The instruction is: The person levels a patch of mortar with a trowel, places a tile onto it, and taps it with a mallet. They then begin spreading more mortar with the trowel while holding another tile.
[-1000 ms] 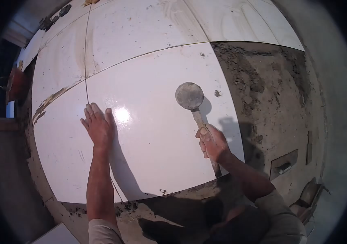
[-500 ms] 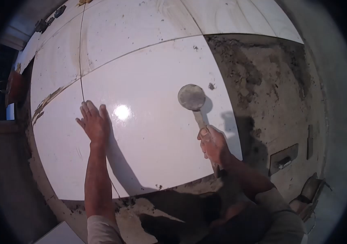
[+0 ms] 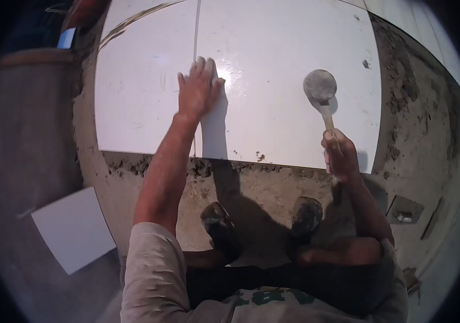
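My left hand (image 3: pixel 200 89) lies with spread fingers over the seam between two large white tiles, a wider right tile (image 3: pixel 278 118) and a left tile (image 3: pixel 138 107). In my right hand (image 3: pixel 340 153) is the handle of a mallet (image 3: pixel 320 85), its fingers wrapped round it. The mallet's round grey head is over the right part of the right tile and casts a shadow beside it. Bits of dirt are scattered on the tile surface.
Rough mortar (image 3: pixel 402 81) borders the tiles on the right. My shoes (image 3: pixel 306 215) stand on the floor below the front edge. A smaller white tile (image 3: pixel 74 230) lies at lower left, a flat trowel (image 3: pixel 404 212) at right. A reddish container (image 3: pixel 82 13) shows at upper left.
The view has tilted down and turned, bringing my legs, shoes and the small tile into sight. My left hand stays by the seam; my right still grips the mallet.
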`<action>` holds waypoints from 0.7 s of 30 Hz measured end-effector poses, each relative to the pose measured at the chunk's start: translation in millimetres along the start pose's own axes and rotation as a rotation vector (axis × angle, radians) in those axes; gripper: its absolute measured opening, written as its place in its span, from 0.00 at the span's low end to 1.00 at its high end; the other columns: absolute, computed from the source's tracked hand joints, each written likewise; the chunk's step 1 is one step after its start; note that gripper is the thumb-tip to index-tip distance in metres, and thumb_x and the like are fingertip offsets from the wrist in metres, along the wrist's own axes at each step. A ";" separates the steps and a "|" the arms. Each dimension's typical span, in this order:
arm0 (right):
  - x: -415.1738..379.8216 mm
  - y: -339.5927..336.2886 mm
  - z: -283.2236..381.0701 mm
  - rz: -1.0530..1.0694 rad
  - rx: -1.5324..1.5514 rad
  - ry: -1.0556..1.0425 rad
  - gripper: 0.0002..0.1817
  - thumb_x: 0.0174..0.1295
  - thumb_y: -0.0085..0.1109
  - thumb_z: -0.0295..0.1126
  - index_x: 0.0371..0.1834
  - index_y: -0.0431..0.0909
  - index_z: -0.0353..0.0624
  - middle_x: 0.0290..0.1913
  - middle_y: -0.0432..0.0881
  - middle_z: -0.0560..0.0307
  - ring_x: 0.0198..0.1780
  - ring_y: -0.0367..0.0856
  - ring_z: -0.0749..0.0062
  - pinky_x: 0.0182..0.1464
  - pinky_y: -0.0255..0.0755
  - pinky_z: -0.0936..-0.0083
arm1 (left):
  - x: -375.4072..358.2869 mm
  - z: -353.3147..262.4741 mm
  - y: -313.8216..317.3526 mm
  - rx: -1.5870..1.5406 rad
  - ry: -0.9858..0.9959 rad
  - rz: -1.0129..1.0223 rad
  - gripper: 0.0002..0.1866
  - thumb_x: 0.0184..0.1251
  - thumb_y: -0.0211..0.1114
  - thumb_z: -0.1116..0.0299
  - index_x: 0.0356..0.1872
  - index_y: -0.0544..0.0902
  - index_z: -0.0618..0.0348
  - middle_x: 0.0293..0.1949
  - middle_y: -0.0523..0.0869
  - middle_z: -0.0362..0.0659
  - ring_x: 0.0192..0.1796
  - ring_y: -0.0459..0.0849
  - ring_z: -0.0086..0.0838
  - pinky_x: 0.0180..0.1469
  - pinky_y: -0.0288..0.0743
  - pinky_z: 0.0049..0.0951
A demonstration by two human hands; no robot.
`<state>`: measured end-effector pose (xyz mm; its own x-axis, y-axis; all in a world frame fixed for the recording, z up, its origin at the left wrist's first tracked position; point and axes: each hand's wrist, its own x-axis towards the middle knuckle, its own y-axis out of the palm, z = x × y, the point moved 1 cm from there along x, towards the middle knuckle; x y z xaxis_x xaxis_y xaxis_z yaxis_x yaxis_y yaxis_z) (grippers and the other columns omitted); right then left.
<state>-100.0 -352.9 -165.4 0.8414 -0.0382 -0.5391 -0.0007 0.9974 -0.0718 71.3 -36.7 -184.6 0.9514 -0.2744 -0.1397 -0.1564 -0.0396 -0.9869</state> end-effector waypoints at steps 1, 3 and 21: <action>-1.3 1.2 2.7 0.020 -0.006 -0.015 0.26 0.67 0.50 0.57 0.35 0.73 0.40 0.18 0.69 0.65 0.15 0.65 0.84 0.14 0.59 0.81 | -20.2 11.0 3.9 -0.058 0.016 -0.008 0.33 0.70 0.55 0.52 0.71 0.60 0.55 0.73 0.60 0.50 0.75 0.56 0.46 0.70 0.48 0.68; -7.3 3.0 8.7 0.038 -0.038 0.040 0.25 0.68 0.48 0.56 0.35 0.72 0.40 0.16 0.66 0.67 0.15 0.64 0.85 0.15 0.57 0.81 | -52.9 20.2 0.6 -0.026 -0.026 0.070 0.33 0.70 0.56 0.52 0.72 0.60 0.53 0.74 0.59 0.48 0.76 0.54 0.45 0.71 0.47 0.66; -38.4 7.0 40.6 0.039 0.016 -0.127 0.22 0.71 0.43 0.51 0.43 0.72 0.40 0.22 0.65 0.68 0.19 0.60 0.86 0.22 0.59 0.85 | -142.3 -11.4 -7.7 0.055 0.003 0.208 0.54 0.51 0.67 0.36 0.75 0.54 0.51 0.76 0.51 0.55 0.78 0.49 0.48 0.73 0.38 0.65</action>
<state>-110.4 -342.0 -111.2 0.9026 0.0074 -0.4304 -0.0268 0.9989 -0.0391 -65.9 -8.3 -156.2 0.8991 -0.2743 -0.3411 -0.3350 0.0704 -0.9396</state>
